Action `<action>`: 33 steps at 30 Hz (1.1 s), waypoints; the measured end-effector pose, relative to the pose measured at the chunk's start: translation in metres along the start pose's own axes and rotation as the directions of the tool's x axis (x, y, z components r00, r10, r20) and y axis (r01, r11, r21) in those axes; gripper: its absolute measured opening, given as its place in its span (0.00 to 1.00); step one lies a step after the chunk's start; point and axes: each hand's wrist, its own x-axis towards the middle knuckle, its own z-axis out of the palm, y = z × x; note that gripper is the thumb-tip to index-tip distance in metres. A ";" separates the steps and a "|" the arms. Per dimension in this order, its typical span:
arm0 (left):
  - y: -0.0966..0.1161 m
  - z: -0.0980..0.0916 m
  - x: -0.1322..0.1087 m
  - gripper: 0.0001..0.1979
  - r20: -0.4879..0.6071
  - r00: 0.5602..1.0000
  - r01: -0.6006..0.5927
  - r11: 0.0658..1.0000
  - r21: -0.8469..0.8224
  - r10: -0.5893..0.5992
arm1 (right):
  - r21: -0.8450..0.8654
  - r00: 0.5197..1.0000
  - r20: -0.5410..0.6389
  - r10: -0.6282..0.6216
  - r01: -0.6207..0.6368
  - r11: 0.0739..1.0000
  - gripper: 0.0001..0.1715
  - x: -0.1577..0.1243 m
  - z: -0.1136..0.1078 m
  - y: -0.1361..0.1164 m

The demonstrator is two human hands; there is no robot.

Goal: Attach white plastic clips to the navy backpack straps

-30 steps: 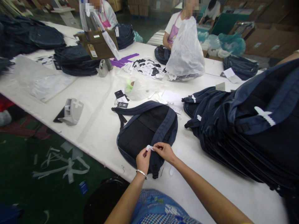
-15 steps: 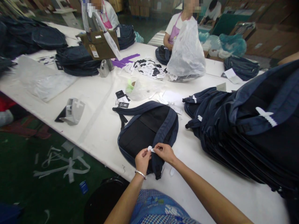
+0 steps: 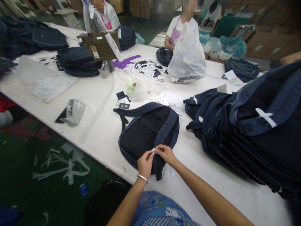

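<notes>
A navy and black backpack (image 3: 138,135) lies on the white table in front of me, its straps facing up. Over its right shoulder strap (image 3: 166,127), near the lower end, both my hands meet at a small white strip (image 3: 153,150). My left hand (image 3: 145,163), with a silver bangle at the wrist, pinches one side of the strip. The other side is between the fingertips of my right hand (image 3: 166,153). Fingers cover most of the strip. Similar white strips are on the straps of the stacked backpacks (image 3: 223,135) to the right.
A grey tape dispenser (image 3: 74,112) stands on the left of the table (image 3: 98,125). Black tags (image 3: 122,99) and papers lie beyond the backpack. Farther back are a heap of labels (image 3: 150,69), a large plastic bag (image 3: 188,53) and co-workers.
My left hand has shifted slightly right and up, closer to my right hand. Less of the white strip shows between the fingers. The backpack stays put.
</notes>
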 end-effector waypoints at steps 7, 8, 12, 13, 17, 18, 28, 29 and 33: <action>-0.007 -0.004 0.016 0.16 0.055 0.997 0.058 0.998 -0.027 -0.056 | 0.030 0.998 -0.006 -0.062 0.062 0.998 0.15 0.002 -0.001 -0.002; -0.008 -0.005 0.019 0.16 0.067 0.996 0.062 0.998 -0.025 -0.061 | 0.022 0.997 -0.002 -0.083 0.083 0.996 0.14 0.002 -0.002 -0.004; -0.006 -0.008 0.025 0.13 0.080 0.996 0.044 0.999 0.011 -0.045 | -0.030 0.991 -0.001 -0.135 0.135 0.990 0.13 -0.005 -0.003 -0.011; -0.005 -0.009 0.026 0.12 0.074 0.997 0.033 0.999 0.020 -0.035 | -0.065 0.987 -0.023 -0.158 0.157 0.986 0.12 -0.008 -0.002 -0.013; -0.001 -0.010 0.026 0.12 0.066 0.998 0.010 1.000 0.018 -0.011 | -0.255 0.962 -0.134 -0.239 0.199 0.946 0.11 -0.022 0.004 -0.019; -0.001 -0.009 0.026 0.13 0.071 0.997 0.013 1.000 0.005 -0.013 | -0.272 0.962 -0.152 -0.227 0.180 0.945 0.11 -0.023 0.007 -0.019; -0.015 -0.005 0.026 0.22 0.083 0.977 0.214 0.907 -0.363 -0.198 | 0.026 0.958 -0.285 -0.022 0.030 0.999 0.09 -0.015 0.021 -0.006; -0.017 -0.004 0.026 0.23 0.100 0.969 0.246 0.879 -0.409 -0.224 | 0.060 0.959 -0.283 0.007 0.011 0.998 0.09 -0.013 0.021 -0.005; -0.024 -0.001 0.026 0.24 0.190 0.946 0.323 0.769 -0.552 -0.262 | 0.094 0.960 -0.276 0.034 -0.008 0.996 0.09 -0.008 0.022 -0.008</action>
